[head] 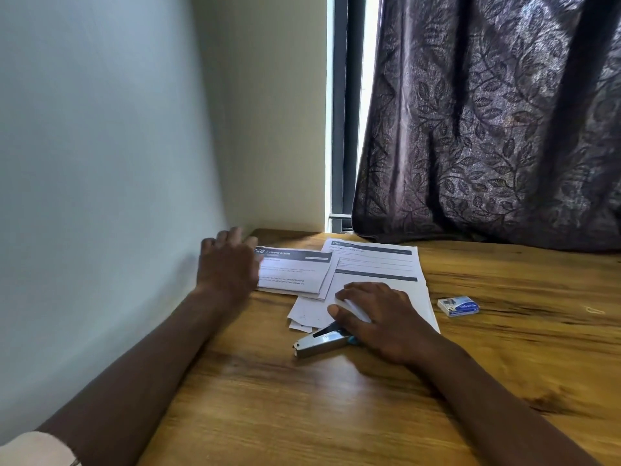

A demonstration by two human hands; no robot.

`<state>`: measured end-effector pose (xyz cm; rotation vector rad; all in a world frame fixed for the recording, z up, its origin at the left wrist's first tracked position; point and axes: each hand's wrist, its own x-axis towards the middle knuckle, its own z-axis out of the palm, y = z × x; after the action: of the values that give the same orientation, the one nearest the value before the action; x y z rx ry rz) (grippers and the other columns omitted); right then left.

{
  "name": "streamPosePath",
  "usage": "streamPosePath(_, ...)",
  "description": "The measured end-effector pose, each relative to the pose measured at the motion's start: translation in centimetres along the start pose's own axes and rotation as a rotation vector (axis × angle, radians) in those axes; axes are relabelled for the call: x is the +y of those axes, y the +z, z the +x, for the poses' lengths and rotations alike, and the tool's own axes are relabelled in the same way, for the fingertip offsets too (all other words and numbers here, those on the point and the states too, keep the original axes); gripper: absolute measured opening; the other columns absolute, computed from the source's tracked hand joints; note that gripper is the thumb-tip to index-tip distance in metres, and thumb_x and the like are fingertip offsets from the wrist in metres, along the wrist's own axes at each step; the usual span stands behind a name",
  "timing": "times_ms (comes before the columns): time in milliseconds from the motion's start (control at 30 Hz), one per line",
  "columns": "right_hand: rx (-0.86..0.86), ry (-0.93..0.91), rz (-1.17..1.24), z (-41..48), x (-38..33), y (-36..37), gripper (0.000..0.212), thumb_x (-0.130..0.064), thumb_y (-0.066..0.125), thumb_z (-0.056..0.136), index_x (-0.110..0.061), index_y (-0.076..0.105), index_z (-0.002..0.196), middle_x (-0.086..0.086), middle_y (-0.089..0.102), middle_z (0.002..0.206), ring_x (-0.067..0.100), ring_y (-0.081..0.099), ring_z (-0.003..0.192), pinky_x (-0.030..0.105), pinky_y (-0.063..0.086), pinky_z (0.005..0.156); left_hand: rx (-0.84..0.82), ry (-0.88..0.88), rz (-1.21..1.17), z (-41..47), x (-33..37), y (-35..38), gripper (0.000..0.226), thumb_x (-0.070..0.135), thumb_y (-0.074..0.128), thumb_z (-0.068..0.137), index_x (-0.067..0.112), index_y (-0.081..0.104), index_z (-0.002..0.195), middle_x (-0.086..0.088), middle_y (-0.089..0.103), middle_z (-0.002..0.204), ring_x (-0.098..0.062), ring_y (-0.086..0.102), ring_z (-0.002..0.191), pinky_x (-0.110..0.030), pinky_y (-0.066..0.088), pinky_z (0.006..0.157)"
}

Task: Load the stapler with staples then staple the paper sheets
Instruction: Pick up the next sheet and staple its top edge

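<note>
From the head view, my left hand [228,260] lies with fingers spread and loose at the near-left edge of the paper sheets [376,264], holding nothing. It is blurred, so I can't say whether it truly touches the page. My right hand [373,317] rests flat, fingers relaxed and gripping nothing, partly on the sheets and over the rear of the stapler [319,341]. The stapler lies on the table [302,415] just in front of the papers, nose pointing left.

The box of staples [458,306] sits apart to my right and looks closed, so I judge loading hasn't started and I'm only squaring up the pages. Next I need to curl my right fingers round the stapler, open it, and bring the box over.

The wall [100,163] crowds my left arm and the curtain [487,129] hangs over the table's back edge. Open room lies to the near right.
</note>
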<state>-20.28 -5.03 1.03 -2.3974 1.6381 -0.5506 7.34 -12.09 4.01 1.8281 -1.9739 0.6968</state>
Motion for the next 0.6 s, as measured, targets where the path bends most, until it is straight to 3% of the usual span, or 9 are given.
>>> streamPosePath(67, 0.044, 0.001, 0.037, -0.2, -0.2, -0.1, 0.061, -0.073, 0.031, 0.094, -0.036, 0.056, 0.136, -0.014, 0.048, 0.149, 0.011, 0.035, 0.14, 0.043, 0.026, 0.112, -0.079, 0.047, -0.216, -0.7, 1.9, -0.5, 0.046, 0.052, 0.055, 0.097, 0.024, 0.061, 0.133, -0.005, 0.055, 0.146, -0.029, 0.054, 0.131, -0.048, 0.042, 0.105)
streamPosePath(133, 0.199, 0.041, 0.035, -0.1, -0.1, -0.5, 0.061, -0.072, 0.031, 0.095, -0.033, 0.059, 0.133, -0.01, 0.053, 0.144, 0.013, 0.038, 0.136, 0.041, 0.029, 0.109, -0.195, 0.07, -0.371, -1.4, 3.8, -0.9, 0.06, 0.064, 0.051, 0.095, 0.027, 0.055, 0.142, -0.002, 0.047, 0.156, -0.025, 0.045, 0.142, -0.051, 0.038, 0.113)
streamPosePath(233, 0.423, 0.201, -0.168, 0.0, 0.9, -1.7, 0.064, -0.067, 0.03, 0.097, -0.025, 0.06, 0.135, 0.001, 0.057, 0.137, 0.022, 0.045, 0.128, 0.042, 0.039, 0.105, -0.295, 0.142, -0.46, -1.8, 5.8, -1.1, 0.071, 0.071, 0.045, 0.094, 0.029, 0.046, 0.15, -0.001, 0.035, 0.165, -0.024, 0.035, 0.15, -0.055, 0.033, 0.118)
streamPosePath(433, 0.417, 0.514, -0.439, -0.3, 3.4, -2.6, 0.07, -0.07, 0.019, 0.095, -0.026, 0.05, 0.14, 0.005, 0.07, 0.122, 0.03, 0.049, 0.124, 0.048, 0.033, 0.098, -0.455, 0.261, -0.467, -2.1, 7.0, -0.5, 0.063, 0.063, 0.037, 0.101, 0.033, 0.035, 0.157, 0.002, 0.018, 0.171, -0.019, 0.02, 0.157, -0.057, 0.016, 0.125)
streamPosePath(600, 0.427, 0.551, -0.373, -0.1, 4.2, -2.7, 0.054, -0.066, 0.035, 0.095, -0.033, 0.063, 0.127, 0.0, 0.074, 0.115, 0.027, 0.054, 0.121, 0.048, 0.03, 0.103, -0.499, 0.305, -0.516, -2.3, 6.5, 0.3, 0.049, 0.053, 0.037, 0.105, 0.049, 0.032, 0.154, 0.004, 0.013, 0.172, -0.021, 0.012, 0.159, -0.063, 0.009, 0.125)
